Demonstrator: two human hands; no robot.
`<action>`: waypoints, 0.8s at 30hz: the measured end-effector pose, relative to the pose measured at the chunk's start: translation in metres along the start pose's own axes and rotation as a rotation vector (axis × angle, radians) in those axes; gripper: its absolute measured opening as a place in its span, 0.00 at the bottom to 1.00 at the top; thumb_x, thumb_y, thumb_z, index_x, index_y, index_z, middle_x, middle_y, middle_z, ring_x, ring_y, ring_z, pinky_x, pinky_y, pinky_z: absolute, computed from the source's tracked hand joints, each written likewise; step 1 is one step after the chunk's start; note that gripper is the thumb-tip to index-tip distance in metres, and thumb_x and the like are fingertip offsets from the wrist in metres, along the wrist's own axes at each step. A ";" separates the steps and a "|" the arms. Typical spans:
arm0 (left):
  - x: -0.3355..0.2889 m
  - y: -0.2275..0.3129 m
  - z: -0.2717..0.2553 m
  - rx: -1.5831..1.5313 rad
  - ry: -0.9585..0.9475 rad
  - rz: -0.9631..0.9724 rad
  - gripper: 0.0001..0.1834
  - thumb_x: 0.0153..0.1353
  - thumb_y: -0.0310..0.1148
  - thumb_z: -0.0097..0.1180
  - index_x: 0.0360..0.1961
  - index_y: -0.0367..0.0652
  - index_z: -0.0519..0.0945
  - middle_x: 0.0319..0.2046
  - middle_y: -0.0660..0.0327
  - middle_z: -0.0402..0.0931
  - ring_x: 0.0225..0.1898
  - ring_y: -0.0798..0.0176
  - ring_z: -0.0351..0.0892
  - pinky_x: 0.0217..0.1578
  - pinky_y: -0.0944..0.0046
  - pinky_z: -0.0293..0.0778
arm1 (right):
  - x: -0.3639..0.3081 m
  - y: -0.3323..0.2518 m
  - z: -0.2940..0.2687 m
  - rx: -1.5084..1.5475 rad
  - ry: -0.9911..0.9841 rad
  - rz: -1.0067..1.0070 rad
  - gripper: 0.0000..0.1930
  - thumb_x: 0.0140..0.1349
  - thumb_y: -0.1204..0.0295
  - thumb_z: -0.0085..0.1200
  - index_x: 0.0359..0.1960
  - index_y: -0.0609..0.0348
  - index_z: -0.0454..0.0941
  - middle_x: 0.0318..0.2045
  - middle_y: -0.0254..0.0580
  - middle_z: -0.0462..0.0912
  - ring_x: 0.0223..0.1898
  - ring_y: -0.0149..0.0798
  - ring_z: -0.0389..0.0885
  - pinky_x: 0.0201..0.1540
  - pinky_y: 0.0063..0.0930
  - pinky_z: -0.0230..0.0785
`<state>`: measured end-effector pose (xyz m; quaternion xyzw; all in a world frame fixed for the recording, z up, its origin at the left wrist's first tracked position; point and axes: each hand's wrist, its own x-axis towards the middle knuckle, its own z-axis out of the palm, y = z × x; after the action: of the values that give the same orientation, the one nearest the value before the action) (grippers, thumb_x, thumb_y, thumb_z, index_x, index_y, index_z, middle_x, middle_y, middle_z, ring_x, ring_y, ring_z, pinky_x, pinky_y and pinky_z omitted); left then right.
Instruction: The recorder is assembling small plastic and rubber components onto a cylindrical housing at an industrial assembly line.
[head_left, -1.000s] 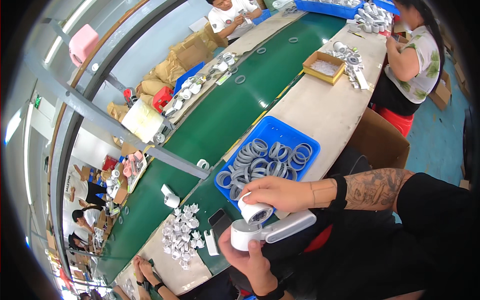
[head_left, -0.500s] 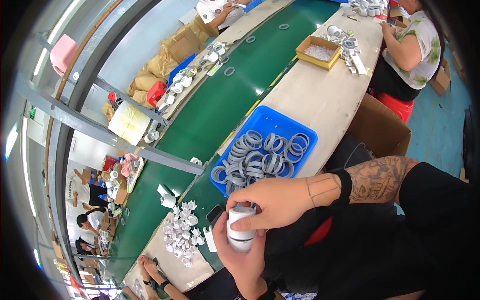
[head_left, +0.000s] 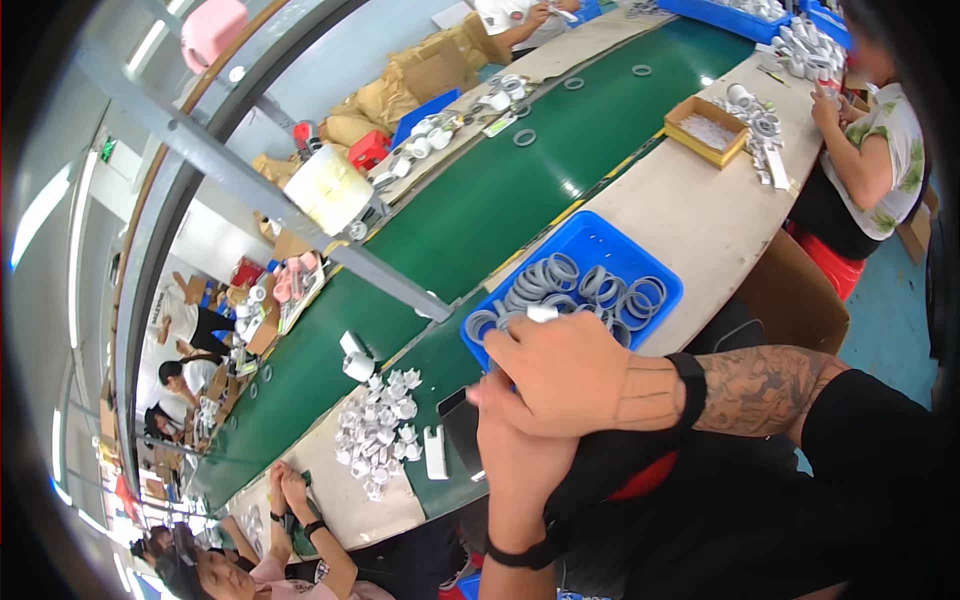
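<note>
A worker's two hands meet in front of the body, the right hand (head_left: 575,375) cupped over the left hand (head_left: 525,455), its fingers closed around a white part (head_left: 542,313) that pokes out past the knuckles. Most of the piece is hidden between the palms, and the left hand's grip cannot be told, its fingers covered by the right. Just beyond the hands, a blue tray (head_left: 592,232) holds a heap of grey rings (head_left: 545,283). Near the left hand, on its left, lies a white clip (head_left: 434,453); farther left is a pile of small white pieces (head_left: 377,430). Past the tray runs a green belt (head_left: 480,200). Farther off, ahead and to the right of the hands, a yellow box (head_left: 712,153) sits on the bench (head_left: 690,215) near a co-worker (head_left: 870,170). Another co-worker's hands (head_left: 287,490) rest together, well to the left.
</note>
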<state>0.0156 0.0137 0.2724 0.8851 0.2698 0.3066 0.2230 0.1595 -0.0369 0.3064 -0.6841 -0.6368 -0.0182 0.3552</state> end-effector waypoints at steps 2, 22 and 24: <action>0.017 -0.010 0.007 -0.098 0.003 -0.043 0.29 0.68 0.35 0.73 0.65 0.34 0.79 0.58 0.43 0.84 0.57 0.38 0.87 0.58 0.45 0.81 | 0.018 -0.002 0.010 -0.007 0.069 -0.046 0.20 0.73 0.54 0.64 0.47 0.60 0.82 0.35 0.49 0.85 0.30 0.54 0.89 0.28 0.48 0.79; 0.077 -0.084 0.062 0.155 0.224 0.045 0.15 0.66 0.38 0.72 0.52 0.46 0.91 0.50 0.53 0.91 0.58 0.37 0.82 0.59 0.41 0.80 | 0.068 0.049 0.064 -0.092 0.103 0.060 0.26 0.77 0.46 0.56 0.40 0.58 0.89 0.35 0.54 0.91 0.36 0.62 0.92 0.40 0.58 0.83; 0.076 -0.087 0.066 0.214 0.348 0.032 0.17 0.68 0.41 0.71 0.54 0.47 0.91 0.51 0.52 0.91 0.62 0.37 0.82 0.62 0.40 0.80 | 0.070 0.048 0.067 -0.082 0.144 -0.007 0.25 0.77 0.45 0.54 0.43 0.57 0.87 0.35 0.52 0.90 0.34 0.59 0.92 0.36 0.55 0.82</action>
<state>0.0803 0.1113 0.2086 0.8415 0.3213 0.4281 0.0729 0.1862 0.0604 0.2674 -0.6927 -0.6107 -0.0945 0.3718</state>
